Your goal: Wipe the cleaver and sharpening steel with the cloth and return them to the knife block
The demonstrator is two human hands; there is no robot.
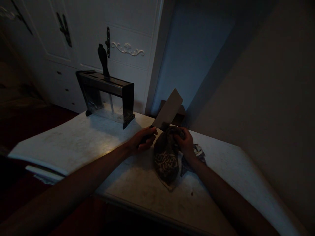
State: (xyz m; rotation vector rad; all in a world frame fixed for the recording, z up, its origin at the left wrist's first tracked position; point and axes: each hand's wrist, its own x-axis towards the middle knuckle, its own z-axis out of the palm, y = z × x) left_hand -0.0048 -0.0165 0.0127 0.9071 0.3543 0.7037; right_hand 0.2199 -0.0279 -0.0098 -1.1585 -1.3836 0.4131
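My left hand is closed around the dark handle of a cleaver, whose broad blade points up and away to the right. In my right hand is a bunched dark brown patterned cloth, pinched near its top edge close to the base of the blade. The cloth hangs down onto the white table. Whether it touches the blade I cannot tell in the dim light. Behind my right wrist lies a crumpled grey-and-white piece, partly hidden by the hand.
A knife block with clear sides stands at the table's back left, a black-handled knife upright in it. White cabinets rise behind. A wall borders the right side. A brown box-like object is beyond the table's back edge.
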